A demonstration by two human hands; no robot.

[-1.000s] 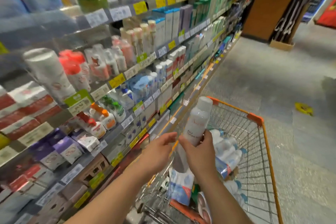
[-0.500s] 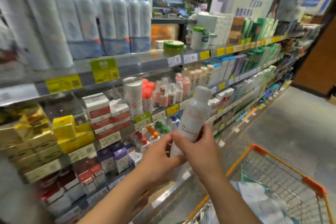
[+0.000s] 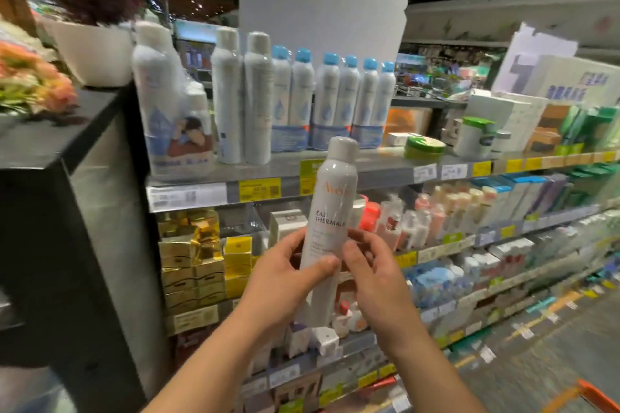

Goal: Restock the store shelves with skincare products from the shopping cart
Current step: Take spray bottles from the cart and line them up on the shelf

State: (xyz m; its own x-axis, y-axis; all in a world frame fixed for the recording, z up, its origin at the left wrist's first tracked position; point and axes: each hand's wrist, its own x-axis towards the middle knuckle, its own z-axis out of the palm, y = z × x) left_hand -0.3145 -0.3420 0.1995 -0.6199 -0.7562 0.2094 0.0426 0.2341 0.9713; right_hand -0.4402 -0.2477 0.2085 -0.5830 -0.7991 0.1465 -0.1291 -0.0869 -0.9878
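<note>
I've lifted the tall white spray can (image 3: 330, 211) clear of the cart — both hands, left hand (image 3: 280, 273) and right hand (image 3: 372, 275), clamped round it, level with the top shelf (image 3: 369, 166) — ready to place.

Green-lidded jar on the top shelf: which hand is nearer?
Right. The right hand holds the white spray can from its right side, below and left of the green-lidded jar. The left hand grips the can's left side, farther from the jar.
</note>
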